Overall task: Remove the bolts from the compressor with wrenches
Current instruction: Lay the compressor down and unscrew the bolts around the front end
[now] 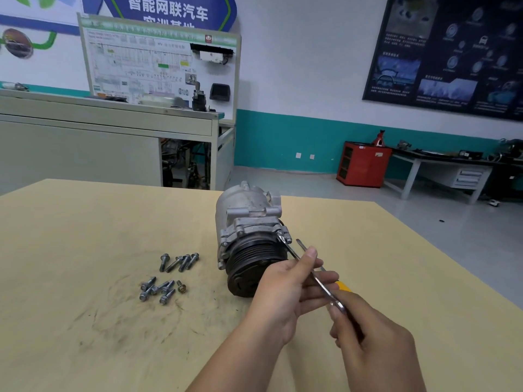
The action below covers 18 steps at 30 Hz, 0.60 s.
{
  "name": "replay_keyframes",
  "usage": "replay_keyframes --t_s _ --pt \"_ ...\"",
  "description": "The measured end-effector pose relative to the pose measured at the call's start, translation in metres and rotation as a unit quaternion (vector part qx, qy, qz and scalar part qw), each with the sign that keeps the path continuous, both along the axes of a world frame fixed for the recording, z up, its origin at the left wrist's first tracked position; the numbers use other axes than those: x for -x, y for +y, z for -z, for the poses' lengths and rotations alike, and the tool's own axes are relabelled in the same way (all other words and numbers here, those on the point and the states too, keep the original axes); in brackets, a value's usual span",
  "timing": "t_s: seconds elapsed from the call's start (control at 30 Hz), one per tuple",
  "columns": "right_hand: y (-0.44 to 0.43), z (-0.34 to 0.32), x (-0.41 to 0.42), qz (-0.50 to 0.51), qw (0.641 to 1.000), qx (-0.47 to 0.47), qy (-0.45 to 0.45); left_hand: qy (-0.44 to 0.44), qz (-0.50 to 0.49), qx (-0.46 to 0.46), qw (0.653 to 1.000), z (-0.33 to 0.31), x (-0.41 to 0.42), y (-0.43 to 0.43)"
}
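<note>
A compressor [249, 222] lies on its side at the centre of a desk [85, 250], pulley facing the person, as the job nears what looks like its late stage. About a dozen loose bolts [169, 278] sit in two heaps at the compressor's 9 o'clock, evidently already out. Both hands reach in from 5 o'clock on one wrench [293, 254], its head set on a bolt at the front flange, at the pulley's 2 o'clock. The left hand [285, 292] pinches the shank between thumb and fingers; the right hand [373, 349] has its fingers curled round the tail. At least this bolt remains, and one more head shows at the flange's 9 o'clock. A yellow-handled screwdriver [343, 285] shows behind the hands; whether it is held cannot be told.
</note>
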State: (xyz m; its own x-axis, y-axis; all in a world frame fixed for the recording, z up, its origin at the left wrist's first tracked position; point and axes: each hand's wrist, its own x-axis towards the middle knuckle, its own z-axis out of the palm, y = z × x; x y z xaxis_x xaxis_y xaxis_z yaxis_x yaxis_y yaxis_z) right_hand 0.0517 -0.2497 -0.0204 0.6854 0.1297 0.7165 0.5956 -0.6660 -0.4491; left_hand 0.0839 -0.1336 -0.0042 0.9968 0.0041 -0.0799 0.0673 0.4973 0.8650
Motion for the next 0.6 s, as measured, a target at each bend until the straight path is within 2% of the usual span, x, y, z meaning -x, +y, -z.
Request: replay_keyframes --t_s 0.07,0.13,0.17,0.23,0.3,0.33,0.47,0.6 --pt "0.000 -0.001 0.001 0.015 0.999 0.023 -0.039 0.001 0.000 -0.011 1.000 -0.001 0.000 0.000" --pt "0.000 -0.002 0.001 0.016 0.999 -0.003 -0.042 0.005 0.002 -0.009 1.000 -0.002 0.000 0.000" --pt "0.002 -0.003 0.002 0.012 0.999 -0.038 -0.011 0.007 0.001 -0.006 1.000 -0.003 -0.001 0.000" --pt "0.006 -0.005 0.007 -0.013 0.986 -0.126 0.112 0.009 0.000 0.006 1.000 -0.003 0.000 0.001" --pt "0.009 -0.007 0.011 -0.060 0.950 -0.169 0.255 0.007 0.001 0.029 1.000 -0.001 0.001 0.004" --pt "0.011 -0.009 0.012 -0.075 0.935 -0.174 0.300 0.010 0.003 0.042 0.999 0.000 0.001 0.005" --pt "0.018 -0.015 0.014 -0.120 0.900 -0.194 0.372 0.016 0.010 0.072 0.997 0.004 0.002 0.007" --pt "0.022 -0.009 0.015 -0.130 0.884 -0.193 0.406 0.022 0.020 0.087 0.996 0.008 0.003 0.011"
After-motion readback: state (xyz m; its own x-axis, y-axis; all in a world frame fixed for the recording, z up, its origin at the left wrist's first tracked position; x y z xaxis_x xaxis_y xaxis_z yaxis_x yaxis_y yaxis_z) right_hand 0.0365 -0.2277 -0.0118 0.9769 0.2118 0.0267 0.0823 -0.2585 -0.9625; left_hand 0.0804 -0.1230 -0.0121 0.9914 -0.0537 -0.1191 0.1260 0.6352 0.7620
